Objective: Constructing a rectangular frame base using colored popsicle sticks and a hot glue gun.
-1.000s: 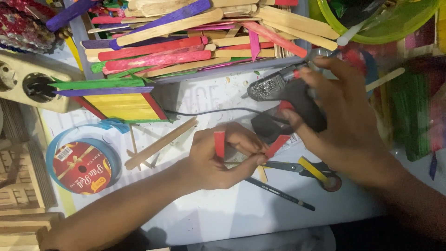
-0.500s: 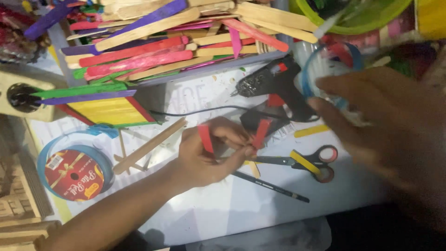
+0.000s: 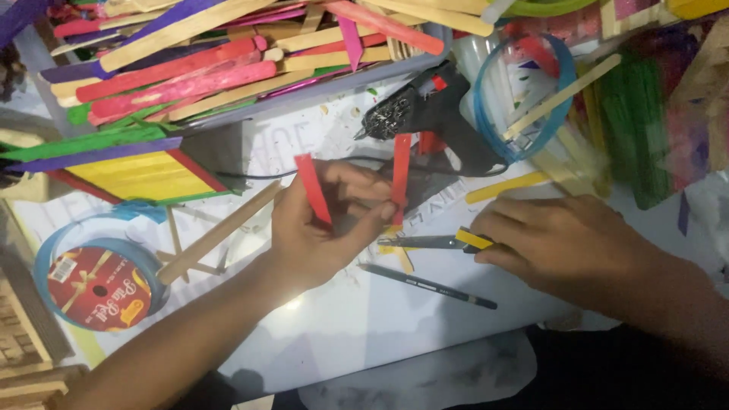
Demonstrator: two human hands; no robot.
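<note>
Between my two hands, on the white work sheet [image 3: 364,326], lies a pair of scissors with yellow-and-black handles [image 3: 437,241]. My left hand [image 3: 323,228] is closed around two short red flat craft sticks [image 3: 313,188]; the fingers pinch both so that they stand roughly upright, one at the left of the hand and one at the right near the fingertips. My right hand [image 3: 558,243] rests palm-down on the scissor handles, fingers curled over them; the blades point left toward my left hand. Whether the fingers pass through the handle loops cannot be told.

Just below the scissors, a dark pencil [image 3: 429,285] lies flat on the sheet, apart from both hands. Behind the red sticks, a black hot-glue gun [image 3: 433,114] lies on its side, nozzle pointing left, beside a clear blue-rimmed ring [image 3: 558,106]. A grey tray of coloured flat wooden sticks [image 3: 228,68] sits along the far edge. At the left, a blue-rimmed ribbon spool with a red label [image 3: 95,288] lies flat, with a plain long wooden stick [image 3: 220,231] between it and my left wrist.
</note>
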